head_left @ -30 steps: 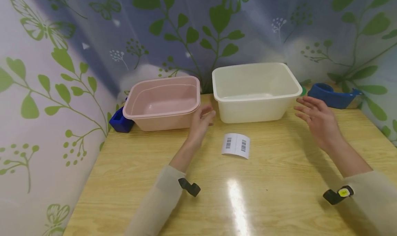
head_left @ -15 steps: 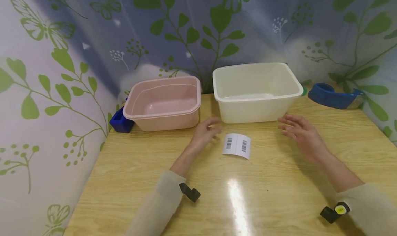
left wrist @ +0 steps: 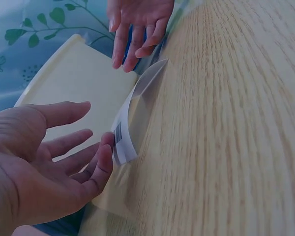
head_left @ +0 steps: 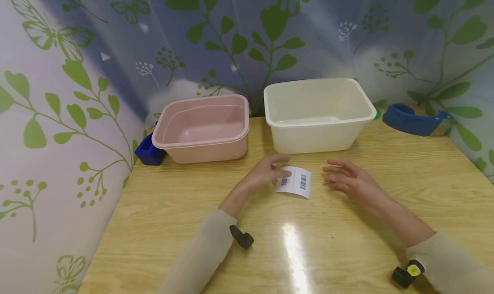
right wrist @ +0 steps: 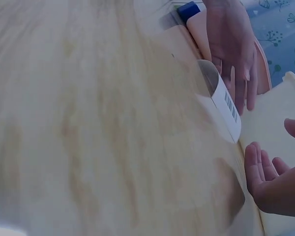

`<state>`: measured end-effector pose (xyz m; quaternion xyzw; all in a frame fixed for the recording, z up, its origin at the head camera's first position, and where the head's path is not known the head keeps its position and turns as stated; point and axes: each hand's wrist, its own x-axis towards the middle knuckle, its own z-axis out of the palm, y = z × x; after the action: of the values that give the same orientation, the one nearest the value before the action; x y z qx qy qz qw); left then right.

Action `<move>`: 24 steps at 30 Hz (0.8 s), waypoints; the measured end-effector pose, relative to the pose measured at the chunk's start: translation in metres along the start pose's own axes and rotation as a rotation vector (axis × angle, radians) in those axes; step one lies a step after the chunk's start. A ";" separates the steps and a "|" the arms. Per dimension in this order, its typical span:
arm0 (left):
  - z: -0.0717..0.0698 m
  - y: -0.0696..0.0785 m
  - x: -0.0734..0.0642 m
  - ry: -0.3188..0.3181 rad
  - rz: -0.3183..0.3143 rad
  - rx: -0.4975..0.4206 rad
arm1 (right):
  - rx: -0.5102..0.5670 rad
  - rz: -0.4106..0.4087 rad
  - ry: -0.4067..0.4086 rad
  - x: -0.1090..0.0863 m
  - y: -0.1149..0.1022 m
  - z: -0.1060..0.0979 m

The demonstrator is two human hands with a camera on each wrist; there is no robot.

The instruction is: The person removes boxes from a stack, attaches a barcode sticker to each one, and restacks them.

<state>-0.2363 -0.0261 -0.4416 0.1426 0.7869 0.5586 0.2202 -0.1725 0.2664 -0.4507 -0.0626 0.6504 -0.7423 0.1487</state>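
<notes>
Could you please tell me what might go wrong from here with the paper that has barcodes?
The barcode paper is curved rather than flat, so it might slide or crease if pressed. The left hand is at its left side while the right hand is apart from it, so a one-sided lift could tilt or drop it. The white bin stands close behind, so the fingers may bump it.
</notes>
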 end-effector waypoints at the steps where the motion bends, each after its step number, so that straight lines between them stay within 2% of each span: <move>1: 0.001 0.000 0.001 -0.008 -0.002 0.007 | -0.006 0.006 -0.003 0.000 0.001 0.002; 8: 0.008 0.003 0.003 -0.021 -0.021 0.079 | -0.017 0.009 -0.027 0.003 0.010 0.014; 14: 0.012 0.004 0.002 -0.036 0.016 0.128 | -0.024 0.027 -0.054 0.005 0.015 0.023; 24: 0.013 0.001 -0.001 0.027 0.007 0.113 | -0.030 0.033 -0.066 0.008 0.017 0.033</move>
<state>-0.2288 -0.0161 -0.4439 0.1500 0.8195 0.5160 0.1992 -0.1682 0.2306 -0.4633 -0.0783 0.6572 -0.7274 0.1814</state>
